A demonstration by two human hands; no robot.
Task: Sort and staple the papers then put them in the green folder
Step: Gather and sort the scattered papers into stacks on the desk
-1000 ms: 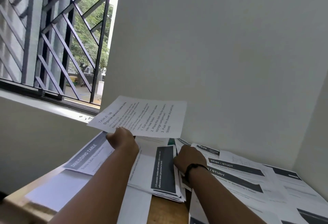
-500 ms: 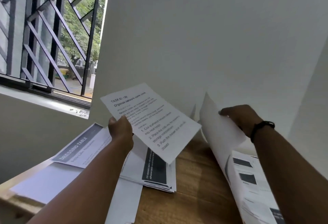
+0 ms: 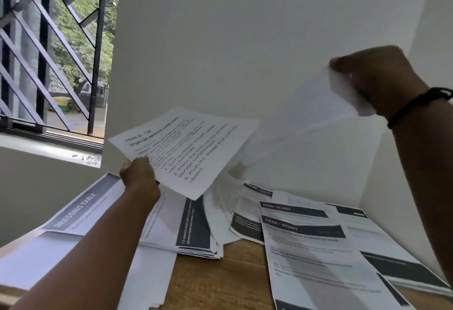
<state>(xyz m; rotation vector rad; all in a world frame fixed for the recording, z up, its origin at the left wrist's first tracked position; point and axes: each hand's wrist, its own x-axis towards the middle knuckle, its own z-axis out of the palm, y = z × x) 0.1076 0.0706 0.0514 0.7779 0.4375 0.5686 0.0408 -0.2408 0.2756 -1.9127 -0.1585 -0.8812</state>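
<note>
Sorting is judged barely begun: 1 printed sheet point(image 3: 181, 152) is pinched in the left hand point(image 3: 139, 174), a blurred white sheet point(image 3: 306, 118) is gripped by the raised right hand point(image 3: 375, 76), many papers point(image 3: 306, 236) lie spread over the table point(image 3: 220, 280), nothing appears stapled, and no green folder is seen.

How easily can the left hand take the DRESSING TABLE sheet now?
Probably not at once. The left hand already grips the TASK ID sheet. The DRESSING TABLE sheet lies uncovered just beside that arm, so the way looks free once the hand is emptied.
</note>
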